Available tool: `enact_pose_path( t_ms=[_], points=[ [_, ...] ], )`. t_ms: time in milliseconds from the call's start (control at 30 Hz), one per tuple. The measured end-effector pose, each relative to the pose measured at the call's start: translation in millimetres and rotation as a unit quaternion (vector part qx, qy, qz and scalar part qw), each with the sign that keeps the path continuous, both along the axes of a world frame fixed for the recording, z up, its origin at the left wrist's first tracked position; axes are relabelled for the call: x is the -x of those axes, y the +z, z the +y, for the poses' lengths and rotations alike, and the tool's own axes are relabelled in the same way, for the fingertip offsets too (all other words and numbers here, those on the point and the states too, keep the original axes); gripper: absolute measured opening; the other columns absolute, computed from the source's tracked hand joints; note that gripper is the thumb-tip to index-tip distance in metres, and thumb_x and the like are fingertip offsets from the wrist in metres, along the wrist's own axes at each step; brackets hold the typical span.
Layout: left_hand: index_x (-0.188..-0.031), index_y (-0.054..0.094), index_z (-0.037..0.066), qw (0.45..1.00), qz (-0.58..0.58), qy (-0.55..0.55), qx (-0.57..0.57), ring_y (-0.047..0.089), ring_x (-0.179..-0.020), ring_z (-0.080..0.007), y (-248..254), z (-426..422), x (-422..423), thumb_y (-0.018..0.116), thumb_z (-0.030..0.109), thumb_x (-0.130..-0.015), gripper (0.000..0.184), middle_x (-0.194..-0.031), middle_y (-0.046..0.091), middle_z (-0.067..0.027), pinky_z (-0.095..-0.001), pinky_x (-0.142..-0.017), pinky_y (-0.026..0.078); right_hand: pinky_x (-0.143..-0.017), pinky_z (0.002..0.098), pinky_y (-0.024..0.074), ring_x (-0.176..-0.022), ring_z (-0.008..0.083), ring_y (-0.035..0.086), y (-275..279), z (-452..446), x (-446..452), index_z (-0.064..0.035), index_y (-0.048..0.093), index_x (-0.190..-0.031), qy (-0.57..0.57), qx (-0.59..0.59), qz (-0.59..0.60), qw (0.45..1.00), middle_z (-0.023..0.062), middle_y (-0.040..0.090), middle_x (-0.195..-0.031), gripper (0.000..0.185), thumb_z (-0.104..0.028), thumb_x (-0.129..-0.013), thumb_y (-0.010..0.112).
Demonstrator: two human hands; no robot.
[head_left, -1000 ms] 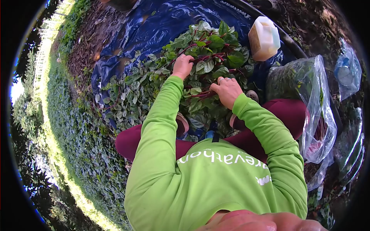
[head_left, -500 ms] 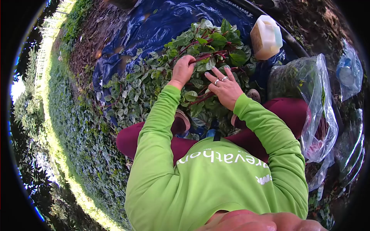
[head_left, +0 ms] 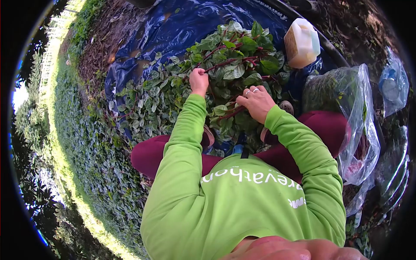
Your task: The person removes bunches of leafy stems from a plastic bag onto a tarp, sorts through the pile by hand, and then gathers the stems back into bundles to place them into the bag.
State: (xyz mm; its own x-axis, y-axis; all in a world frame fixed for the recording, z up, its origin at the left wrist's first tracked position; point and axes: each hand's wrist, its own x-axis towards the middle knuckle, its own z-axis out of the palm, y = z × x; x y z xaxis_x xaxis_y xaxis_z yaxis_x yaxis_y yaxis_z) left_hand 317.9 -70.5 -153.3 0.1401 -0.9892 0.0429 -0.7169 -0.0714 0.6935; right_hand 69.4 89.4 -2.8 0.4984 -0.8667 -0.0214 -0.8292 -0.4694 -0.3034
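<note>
A heap of leafy greens (head_left: pixel 160 93) with dark red stems lies in front of my crossed legs on a blue plastic sheet (head_left: pixel 190 21). My left hand (head_left: pixel 199 82) is closed at the middle of the heap, its fingertips pinched at the end of a red stem. Lower and to the right, my right hand (head_left: pixel 256 103) curls its fingers around a bunch of red stems (head_left: pixel 232 113) whose leaves spread leftward. Rings show on its fingers.
A white plastic jug (head_left: pixel 302 43) stands beyond the heap at the right. Clear plastic bags (head_left: pixel 357 125) with greens inside lie by my right knee. A bagged bottle (head_left: pixel 391 86) is farther right. Low plants (head_left: pixel 95 143) cover the ground leftward.
My left hand has drawn back from the thick stems and moved slightly left and closer to me. My right hand's fingers stretched out over the leaves, then curled back down at the stem bunch.
</note>
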Motion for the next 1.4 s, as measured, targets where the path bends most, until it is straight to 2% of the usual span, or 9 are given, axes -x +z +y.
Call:
enact_pose_path(
  t_ms=[100,267,433,667,833,967,1100,1333,1400],
  points=[
    [-0.093,0.067,0.005,0.979,0.119,0.161,-0.027,0.068,-0.081,-0.0292,-29.1,20.3,-6.2,0.072,0.012,-0.079,0.016,-0.088,0.071,-0.0130,-0.0400,-0.078,0.053,-0.096,0.0407,0.0421,-0.112,0.0255,0.060,-1.2,1.1,1.6,-0.0158,0.066,-0.106,-0.007,0.033,0.009,0.999,0.0075,0.065,-0.107,0.022,-0.016,-0.085,0.063],
    [-0.095,0.068,0.003,0.966,0.145,0.194,-0.089,0.069,-0.084,-0.0309,-52.6,86.6,-6.9,0.074,0.018,-0.077,0.024,-0.091,0.072,-0.0137,-0.0406,-0.080,0.053,-0.097,0.0409,0.0419,-0.110,0.0257,0.060,-4.2,1.8,0.3,-0.0139,0.066,-0.104,0.001,0.011,0.013,1.000,0.0077,0.066,-0.108,0.020,-0.015,-0.084,0.063],
    [-0.099,0.071,0.003,0.987,0.074,0.062,-0.130,0.069,-0.095,-0.0356,-51.9,103.4,-1.0,0.077,0.028,-0.080,0.033,-0.098,0.074,-0.0181,-0.0434,-0.086,0.052,-0.097,0.0407,0.0419,-0.108,0.0253,0.060,-6.9,5.5,-3.2,-0.0111,0.066,-0.101,0.001,-0.005,0.036,0.999,0.0074,0.066,-0.107,0.018,-0.015,-0.084,0.062],
    [-0.101,0.073,0.005,0.999,0.027,-0.041,0.007,0.065,-0.088,-0.0325,48.0,102.1,16.3,0.072,0.007,-0.083,0.018,-0.093,0.066,-0.0130,-0.0400,-0.078,0.053,-0.116,0.0529,0.0303,-0.122,0.0280,0.056,-13.3,6.4,-2.6,-0.0084,0.066,-0.106,0.052,0.109,-0.016,0.993,0.0097,0.066,-0.116,0.022,-0.018,-0.088,0.058],
    [-0.101,0.077,0.006,0.917,0.191,-0.318,-0.146,0.065,-0.092,-0.0206,97.0,111.8,29.6,0.076,0.011,-0.085,0.017,-0.093,0.066,-0.0079,-0.0315,-0.082,0.051,-0.117,0.0543,0.0282,-0.121,0.0269,0.056,-10.4,4.4,-4.1,-0.0092,0.066,-0.106,0.087,0.191,-0.023,0.977,0.0082,0.065,-0.117,0.022,-0.017,-0.087,0.058],
    [-0.108,0.078,0.004,0.887,0.246,-0.336,-0.202,0.062,-0.090,-0.0110,92.3,70.8,22.4,0.074,0.015,-0.092,0.020,-0.101,0.067,-0.0011,-0.0272,-0.082,0.050,-0.104,0.0470,0.0372,-0.112,0.0244,0.059,-7.9,1.7,2.5,-0.0114,0.065,-0.102,0.010,0.091,-0.007,0.996,0.0065,0.065,-0.109,0.018,-0.015,-0.085,0.059],
    [-0.116,0.072,0.003,0.984,0.023,-0.175,0.002,0.070,-0.100,-0.0261,49.3,-0.1,25.8,0.070,0.014,-0.090,0.029,-0.111,0.072,-0.0157,-0.0355,-0.089,0.053,-0.092,0.0415,0.0409,-0.106,0.0239,0.060,-5.8,0.2,2.9,-0.0125,0.064,-0.100,0.024,0.093,-0.012,0.995,0.0067,0.065,-0.102,0.016,-0.015,-0.085,0.060],
    [-0.108,0.071,0.002,0.924,-0.207,-0.316,-0.065,0.067,-0.106,-0.0343,46.5,-27.8,29.0,0.075,0.016,-0.082,0.030,-0.110,0.070,-0.0192,-0.0411,-0.092,0.053,-0.089,0.0401,0.0414,-0.106,0.0221,0.060,-6.4,1.7,-3.7,-0.0128,0.065,-0.097,0.001,0.082,-0.009,0.997,0.0049,0.066,-0.102,0.014,-0.015,-0.084,0.060],
    [-0.108,0.072,0.002,0.937,-0.168,-0.302,-0.049,0.068,-0.105,-0.0323,57.3,-18.2,26.3,0.074,0.014,-0.081,0.029,-0.108,0.070,-0.0178,-0.0399,-0.091,0.053,-0.088,0.0399,0.0416,-0.107,0.0214,0.060,-7.2,0.0,-1.1,-0.0128,0.065,-0.096,0.009,0.093,-0.001,0.996,0.0039,0.066,-0.104,0.012,-0.014,-0.086,0.058]
  ],
)
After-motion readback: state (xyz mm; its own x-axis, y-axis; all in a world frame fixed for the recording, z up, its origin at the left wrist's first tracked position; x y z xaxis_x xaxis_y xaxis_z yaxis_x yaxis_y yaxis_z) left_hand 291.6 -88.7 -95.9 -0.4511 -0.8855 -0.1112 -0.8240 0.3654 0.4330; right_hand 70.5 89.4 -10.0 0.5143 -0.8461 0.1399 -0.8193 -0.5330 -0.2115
